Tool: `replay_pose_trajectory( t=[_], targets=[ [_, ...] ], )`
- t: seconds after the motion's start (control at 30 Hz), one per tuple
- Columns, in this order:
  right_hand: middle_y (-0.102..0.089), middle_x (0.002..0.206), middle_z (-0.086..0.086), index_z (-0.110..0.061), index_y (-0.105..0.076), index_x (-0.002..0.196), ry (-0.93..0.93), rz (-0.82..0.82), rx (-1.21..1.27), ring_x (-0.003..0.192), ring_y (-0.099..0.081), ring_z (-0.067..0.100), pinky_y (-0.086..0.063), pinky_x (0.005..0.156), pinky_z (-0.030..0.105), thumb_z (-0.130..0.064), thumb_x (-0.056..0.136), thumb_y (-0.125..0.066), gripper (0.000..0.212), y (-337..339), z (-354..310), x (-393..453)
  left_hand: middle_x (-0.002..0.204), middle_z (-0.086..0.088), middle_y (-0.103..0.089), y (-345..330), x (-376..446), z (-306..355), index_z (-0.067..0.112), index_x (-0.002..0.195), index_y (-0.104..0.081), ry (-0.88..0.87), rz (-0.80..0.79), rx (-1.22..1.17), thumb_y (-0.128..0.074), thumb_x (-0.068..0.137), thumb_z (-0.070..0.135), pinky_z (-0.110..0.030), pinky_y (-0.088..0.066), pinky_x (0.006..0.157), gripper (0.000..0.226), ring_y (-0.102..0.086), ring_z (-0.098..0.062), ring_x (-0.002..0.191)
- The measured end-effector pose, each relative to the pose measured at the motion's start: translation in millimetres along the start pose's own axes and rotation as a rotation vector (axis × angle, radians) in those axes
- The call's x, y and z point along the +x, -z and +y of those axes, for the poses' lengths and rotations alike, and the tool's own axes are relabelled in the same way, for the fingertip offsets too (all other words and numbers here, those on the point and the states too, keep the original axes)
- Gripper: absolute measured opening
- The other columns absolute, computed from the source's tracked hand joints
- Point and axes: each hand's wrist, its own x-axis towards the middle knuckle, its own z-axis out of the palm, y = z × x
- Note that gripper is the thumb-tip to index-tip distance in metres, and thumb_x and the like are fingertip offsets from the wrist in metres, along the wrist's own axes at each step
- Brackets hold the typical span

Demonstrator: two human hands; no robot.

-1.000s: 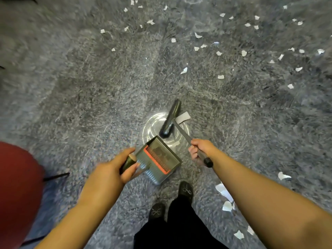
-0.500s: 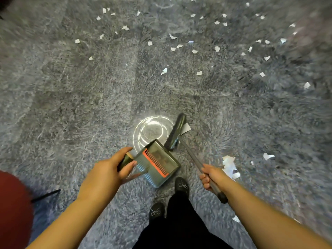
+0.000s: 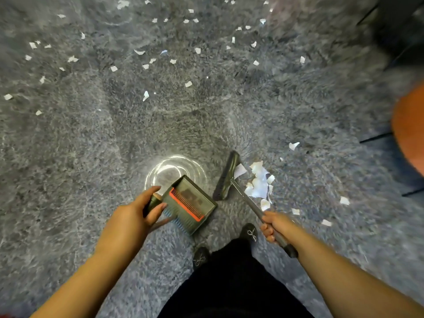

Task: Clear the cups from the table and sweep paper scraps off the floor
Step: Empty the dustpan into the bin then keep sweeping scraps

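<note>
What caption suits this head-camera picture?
Left hand holds dustpan; right hand grips broom beside gathered paper scraps.

White paper scraps (image 3: 258, 182), mottled grey floor (image 3: 91, 134)

Left hand (image 3: 128, 222) holding dustpan (image 3: 191, 204), right hand (image 3: 274, 226) gripping broom (image 3: 227, 176), paper scraps (image 3: 258, 181) beside its head

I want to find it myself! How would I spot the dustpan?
Look down at the grey floor, just ahead of the black shoes. The left hand grips the dustpan by its handle. Unlike the broom beside it, it is a boxy tray with an orange comb strip.
</note>
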Motion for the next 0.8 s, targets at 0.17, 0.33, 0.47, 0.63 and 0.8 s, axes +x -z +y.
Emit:
replay_pose_trajectory(
  t=[0.17,0.33,0.47,0.63,0.8],
  targets=[
    [-0.035,0.063,0.006,-0.021,-0.044,0.120,0.003,0.037,0.096,0.026,-0.032,0.006,-0.026,0.030,0.009,-0.005,0.103,-0.030,0.028,36.8,14.5,-17.3,0.074,0.009,-0.065,-9.1,6.5,28.3,0.040,0.133,-0.055,-0.064,-0.018,0.025,-0.065,0.088,0.042,-0.022,-0.041,0.051,0.045,-0.052,-0.008,0.060],
    [-0.036,0.061,0.006,-0.017,-0.048,0.117,0.050,0.084,0.100,0.026,-0.034,0.005,-0.027,0.030,0.010,0.001,0.101,-0.031,0.030,69.9,21.4,-24.7,0.076,0.005,-0.066,-24.5,8.3,63.4,0.040,0.133,-0.054,-0.121,-0.048,0.045,-0.065,0.089,0.042,-0.028,-0.043,0.055,0.046,-0.059,-0.017,0.067],
    [-0.040,0.052,0.004,-0.017,-0.054,0.109,0.115,0.080,-0.012,0.031,-0.033,0.008,-0.029,0.035,0.013,0.005,0.095,-0.036,0.032,97.1,31.7,-30.1,0.085,-0.006,-0.073,-40.9,9.7,92.4,0.038,0.133,-0.056,-0.123,-0.028,0.033,-0.066,0.088,0.040,-0.035,-0.049,0.063,0.045,-0.068,-0.029,0.079],
    [-0.046,0.051,0.003,-0.025,-0.049,0.093,0.219,0.118,-0.073,0.034,-0.037,0.012,-0.033,0.034,0.018,0.004,0.092,-0.044,0.030,140.4,47.4,-54.0,0.086,-0.003,-0.071,-62.7,8.4,135.1,0.037,0.132,-0.057,-0.126,-0.032,0.017,-0.066,0.088,0.040,-0.038,-0.052,0.069,0.045,-0.066,-0.028,0.081],
    [-0.050,0.060,0.008,-0.022,-0.051,0.108,0.285,0.127,-0.132,0.036,-0.041,0.012,-0.034,0.033,0.020,0.004,0.095,-0.044,0.030,187.5,40.3,-75.7,0.096,-0.003,-0.074,-85.2,8.6,177.3,0.035,0.129,-0.060,-0.190,-0.070,0.032,-0.069,0.087,0.039,-0.038,-0.053,0.074,0.044,-0.069,-0.029,0.090]
  ],
)
